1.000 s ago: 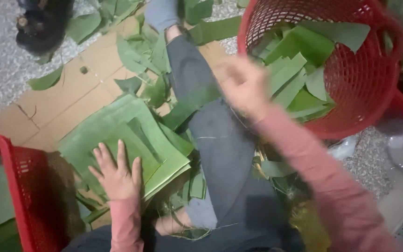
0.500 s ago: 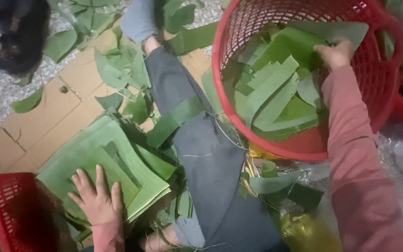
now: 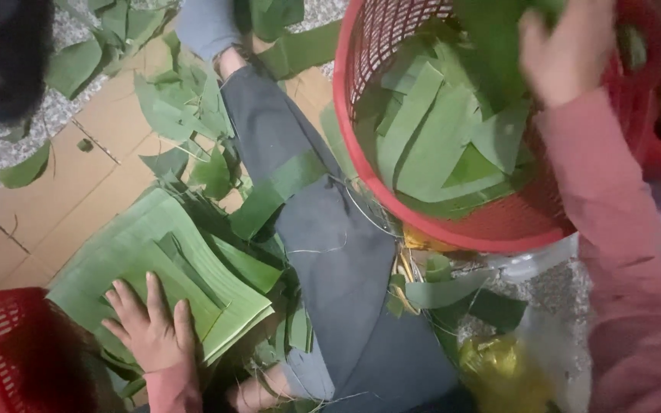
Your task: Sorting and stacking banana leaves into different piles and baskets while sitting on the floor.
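At seven o'clock, left hand [image 3: 151, 333] spread flat on the stack of trimmed leaves [image 3: 164, 271], pinning it square (fingers open). At one o'clock, right hand [image 3: 568, 57] closed on a green leaf [image 3: 499, 46], lifted above the round red basket [image 3: 361, 164].

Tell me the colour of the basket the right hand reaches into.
Red mesh basket, seen in the head view.

Right hand [image 3: 568, 53] blurred, fingertips behind leaves [image 3: 499, 46]
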